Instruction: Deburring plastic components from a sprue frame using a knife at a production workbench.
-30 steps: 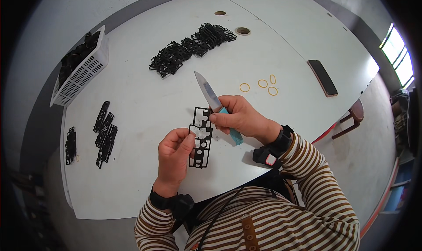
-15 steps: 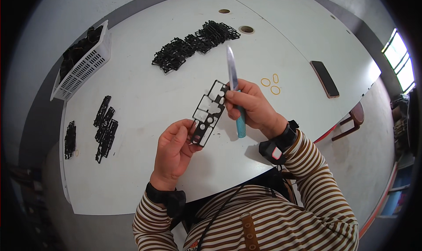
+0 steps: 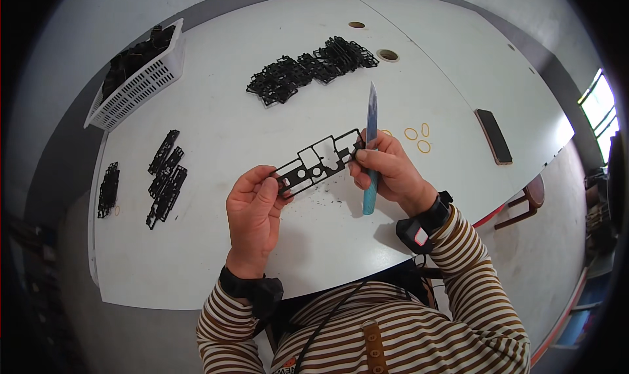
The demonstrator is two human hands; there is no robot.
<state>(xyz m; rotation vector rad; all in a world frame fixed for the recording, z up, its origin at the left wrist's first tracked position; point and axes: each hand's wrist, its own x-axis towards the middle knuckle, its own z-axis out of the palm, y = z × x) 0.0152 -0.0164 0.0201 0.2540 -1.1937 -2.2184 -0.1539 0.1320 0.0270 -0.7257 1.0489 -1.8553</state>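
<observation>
Between my two hands, above the table, is a thin black plastic frame (image 3: 318, 171) with round and rectangular cut-outs. My left hand (image 3: 255, 204) pinches its left end between thumb and fingers. The right end is pinched by my right hand (image 3: 393, 171), which also holds a knife (image 3: 371, 115) with a teal handle, its blade pointing away from me. Dark crumbs lie on the table beneath the frame. Farther back lies a heap of similar black frames (image 3: 282, 79). More of them form a smaller stack (image 3: 167, 184) and a narrow bundle (image 3: 109, 190) at the left.
A white plastic basket (image 3: 141, 89) full of black parts stands at the back left. Several yellow rubber bands (image 3: 411, 134) lie right of my hands, with a phone (image 3: 493, 137) beyond them. The white table (image 3: 209, 256) has round cable holes (image 3: 388, 56). A stool (image 3: 529, 200) stands at right.
The black frame has turned from steeply slanted to nearly level. My left hand has risen slightly, and the knife stays in my right hand. The whole view has shifted a little.
</observation>
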